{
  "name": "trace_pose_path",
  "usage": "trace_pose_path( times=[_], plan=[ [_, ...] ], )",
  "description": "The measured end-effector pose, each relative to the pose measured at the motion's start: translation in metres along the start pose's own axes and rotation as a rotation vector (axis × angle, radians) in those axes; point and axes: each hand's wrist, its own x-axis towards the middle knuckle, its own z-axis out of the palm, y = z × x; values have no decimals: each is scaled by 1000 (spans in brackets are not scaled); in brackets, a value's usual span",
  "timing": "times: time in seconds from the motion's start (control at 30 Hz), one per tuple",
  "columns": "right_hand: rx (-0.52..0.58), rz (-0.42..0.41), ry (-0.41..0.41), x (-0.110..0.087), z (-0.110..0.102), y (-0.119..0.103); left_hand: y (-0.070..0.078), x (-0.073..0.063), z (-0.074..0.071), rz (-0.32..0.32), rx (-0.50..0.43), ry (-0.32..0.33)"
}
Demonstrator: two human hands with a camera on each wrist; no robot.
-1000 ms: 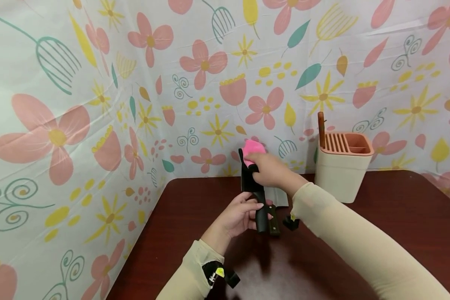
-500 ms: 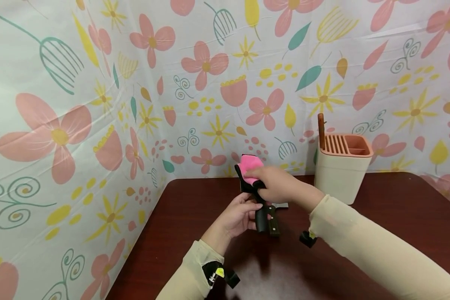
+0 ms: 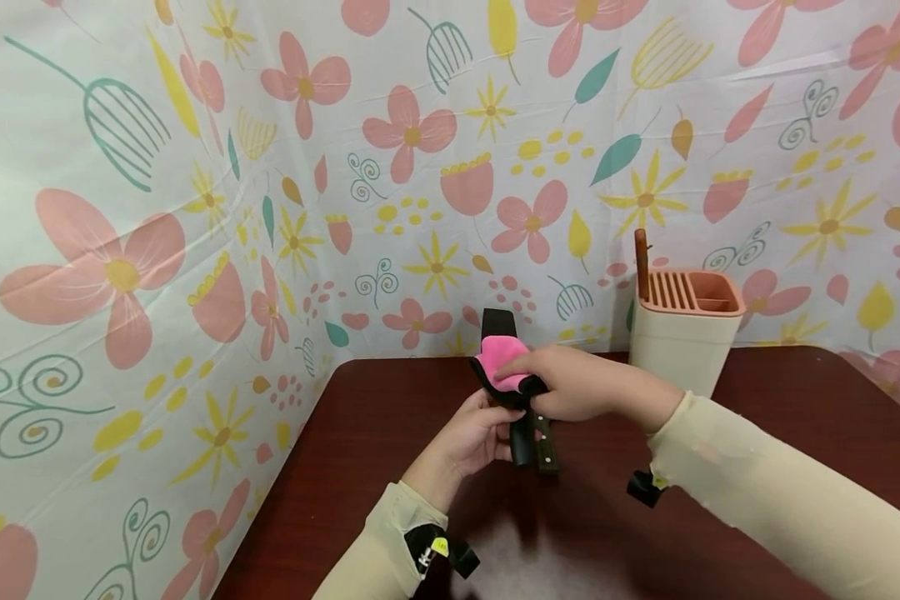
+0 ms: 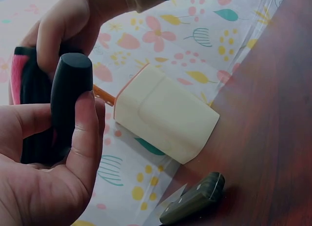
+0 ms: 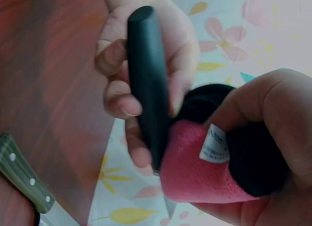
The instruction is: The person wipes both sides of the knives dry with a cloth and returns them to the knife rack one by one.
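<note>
Pink-and-black cloth (image 3: 499, 353) is sliding handleward, right hand (image 3: 573, 383) pinching it; left hand (image 3: 471, 435) is gripping the black knife handle (image 5: 145, 65), presumably for steadiness.

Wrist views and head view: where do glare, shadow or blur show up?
Head view: pale glare and soft dark shadows on the table; left wrist view: patterned backdrop washed out toward the upper left; right wrist view: faint sheen along the black handle, and small print on the pink cloth's white tag too blurred to read.
</note>
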Motion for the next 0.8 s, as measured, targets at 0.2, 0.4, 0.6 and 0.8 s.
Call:
trace_pose_path(
  times=[0.2,0.4,0.6,0.8],
  plan=[
    [138,-3,-72,-4,-16,-2,0,0,2,-6,17,24],
    [292,-16,27,-5,-38,10,-2,2,1,-11,24,48],
    [408,100,265,4,-63,29,-3,2,0,-18,15,95],
    [351,310,508,28,-60,50,-5,3,2,-17,-2,77]
  ],
)
